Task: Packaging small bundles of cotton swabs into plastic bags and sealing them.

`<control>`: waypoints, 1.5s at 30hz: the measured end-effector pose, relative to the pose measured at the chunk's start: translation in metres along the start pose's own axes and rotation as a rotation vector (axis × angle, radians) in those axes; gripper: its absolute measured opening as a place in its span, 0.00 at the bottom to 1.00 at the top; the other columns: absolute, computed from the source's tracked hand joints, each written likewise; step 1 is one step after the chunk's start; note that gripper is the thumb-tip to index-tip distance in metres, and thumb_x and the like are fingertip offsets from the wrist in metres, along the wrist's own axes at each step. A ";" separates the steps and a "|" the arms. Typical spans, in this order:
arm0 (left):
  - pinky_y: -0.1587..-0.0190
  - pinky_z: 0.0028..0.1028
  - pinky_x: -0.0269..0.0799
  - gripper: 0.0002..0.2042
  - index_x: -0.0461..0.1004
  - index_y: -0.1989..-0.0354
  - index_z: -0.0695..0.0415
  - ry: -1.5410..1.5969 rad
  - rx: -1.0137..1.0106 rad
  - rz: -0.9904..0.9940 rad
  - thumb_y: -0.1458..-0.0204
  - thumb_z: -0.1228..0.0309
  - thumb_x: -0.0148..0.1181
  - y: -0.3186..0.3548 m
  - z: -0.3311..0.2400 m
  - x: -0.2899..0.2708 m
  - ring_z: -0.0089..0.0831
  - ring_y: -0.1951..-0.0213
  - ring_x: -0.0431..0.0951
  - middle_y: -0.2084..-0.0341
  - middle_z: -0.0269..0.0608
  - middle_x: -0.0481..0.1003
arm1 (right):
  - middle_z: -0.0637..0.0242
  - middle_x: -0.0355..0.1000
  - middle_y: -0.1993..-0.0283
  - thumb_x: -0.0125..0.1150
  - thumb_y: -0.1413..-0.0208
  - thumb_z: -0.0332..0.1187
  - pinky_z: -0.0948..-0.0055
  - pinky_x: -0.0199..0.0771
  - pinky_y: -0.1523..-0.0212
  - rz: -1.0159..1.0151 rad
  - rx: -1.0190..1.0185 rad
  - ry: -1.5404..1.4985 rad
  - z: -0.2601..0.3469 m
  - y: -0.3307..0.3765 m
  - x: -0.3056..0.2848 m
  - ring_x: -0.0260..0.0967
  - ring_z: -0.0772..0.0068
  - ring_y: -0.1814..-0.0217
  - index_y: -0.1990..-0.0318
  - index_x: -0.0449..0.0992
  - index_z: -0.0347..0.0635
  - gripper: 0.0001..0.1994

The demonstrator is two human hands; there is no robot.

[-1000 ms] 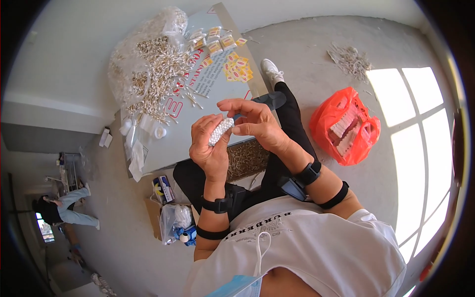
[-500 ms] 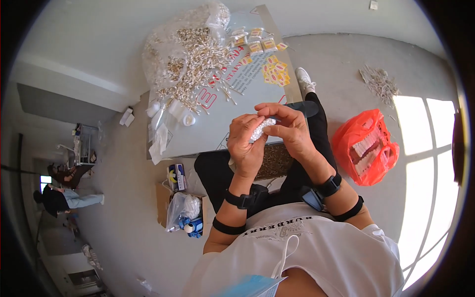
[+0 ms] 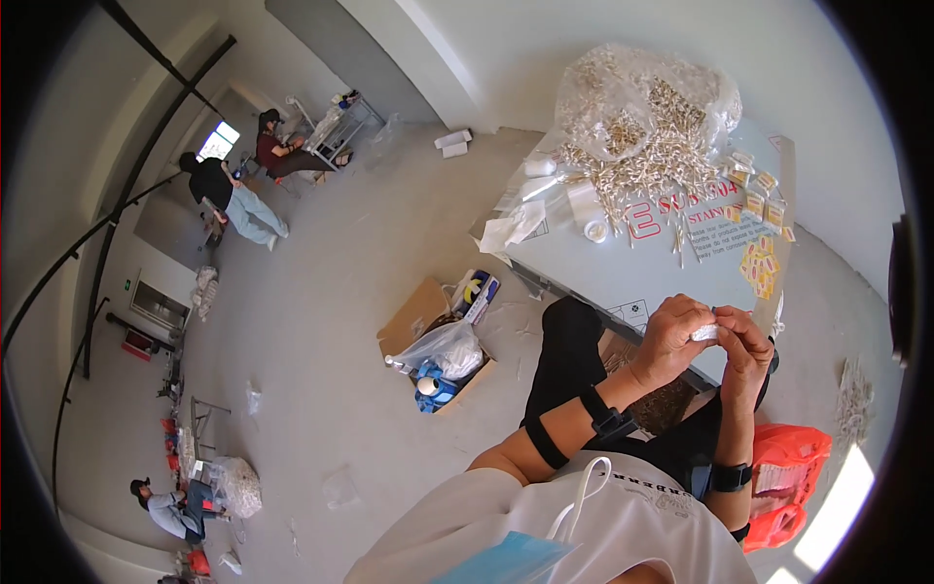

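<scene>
"Bundle of white cotton swabs [image 3: 704, 332]: where is it held?"

"Between both hands, seen against the table's near right corner. Its left part is clamped by the left hand [image 3: 671, 341]; its right is pinched by the right hand [image 3: 744, 355]."

"And its long axis?"

"Roughly crosswise, from one hand toward the other, as far as is shown by the short visible strip. Both ends are covered by fingers, so which way the swab heads are pointed cannot be told."

"What is borne by the surface?"

"On the grey-blue table [image 3: 584, 277], marked with red and dark print, loose swabs [image 3: 637, 185] are heaped by a clear plastic bag [image 3: 615, 122]. Small packets [image 3: 754, 202] are set to their right, with yellow labels [image 3: 759, 263] spread nearer the hands."

"And the room?"

"An open cardboard box [image 3: 413, 311] is placed on the grey floor [image 3: 331, 341], left of the table; a red plastic bag [image 3: 798, 453] is seen beside the right forearm. Farther left, a standing person [image 3: 209, 185] and two seated people [image 3: 275, 148] can be made out."
</scene>
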State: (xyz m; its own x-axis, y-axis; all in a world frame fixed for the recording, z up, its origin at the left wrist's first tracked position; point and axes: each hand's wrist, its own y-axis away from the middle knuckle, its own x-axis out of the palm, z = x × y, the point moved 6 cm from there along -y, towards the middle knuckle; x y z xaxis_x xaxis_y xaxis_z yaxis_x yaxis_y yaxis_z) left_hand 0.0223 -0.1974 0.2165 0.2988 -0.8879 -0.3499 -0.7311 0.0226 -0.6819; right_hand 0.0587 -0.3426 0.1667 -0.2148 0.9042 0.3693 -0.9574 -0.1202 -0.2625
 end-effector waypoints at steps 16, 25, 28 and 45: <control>0.63 0.34 0.69 0.12 0.75 0.68 0.61 0.001 -0.087 0.043 0.64 0.79 0.69 0.005 0.002 -0.004 0.40 0.67 0.74 0.72 0.42 0.74 | 0.66 0.73 0.62 0.54 0.41 0.21 0.80 0.63 0.61 0.045 -0.112 0.430 0.003 0.002 -0.002 0.63 0.79 0.66 0.70 0.69 0.34 0.04; 0.64 0.22 0.73 0.09 0.78 0.62 0.64 0.863 -0.743 -0.159 0.50 0.75 0.65 0.015 0.039 0.002 0.21 0.69 0.77 0.70 0.35 0.78 | 0.61 0.74 0.51 0.65 0.49 0.27 0.73 0.69 0.47 0.341 0.334 0.006 -0.027 0.017 0.016 0.71 0.73 0.49 0.46 0.70 0.32 0.22; 0.63 0.22 0.72 0.11 0.77 0.60 0.67 0.922 -0.791 -0.209 0.48 0.73 0.65 0.019 0.060 -0.006 0.21 0.69 0.77 0.69 0.37 0.78 | 0.65 0.78 0.67 0.63 0.45 0.27 0.85 0.73 0.71 0.222 0.550 -0.113 -0.041 0.025 0.025 0.75 0.81 0.70 0.59 0.78 0.34 0.08; 0.52 0.28 0.72 0.16 0.71 0.51 0.67 0.956 -0.842 -0.120 0.46 0.75 0.61 0.027 0.074 0.002 0.27 0.57 0.76 0.59 0.43 0.76 | 0.72 0.74 0.76 0.64 0.46 0.29 0.83 0.64 0.75 0.080 0.401 -0.061 -0.046 0.026 -0.006 0.65 0.84 0.76 0.74 0.78 0.36 0.08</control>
State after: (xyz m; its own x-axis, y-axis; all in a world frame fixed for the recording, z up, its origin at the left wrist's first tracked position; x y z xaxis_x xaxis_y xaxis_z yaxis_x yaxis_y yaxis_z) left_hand 0.0485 -0.1642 0.1494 0.0880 -0.8476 0.5232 -0.9960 -0.0657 0.0612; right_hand 0.0439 -0.3324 0.1166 -0.2906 0.8610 0.4174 -0.9341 -0.3498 0.0712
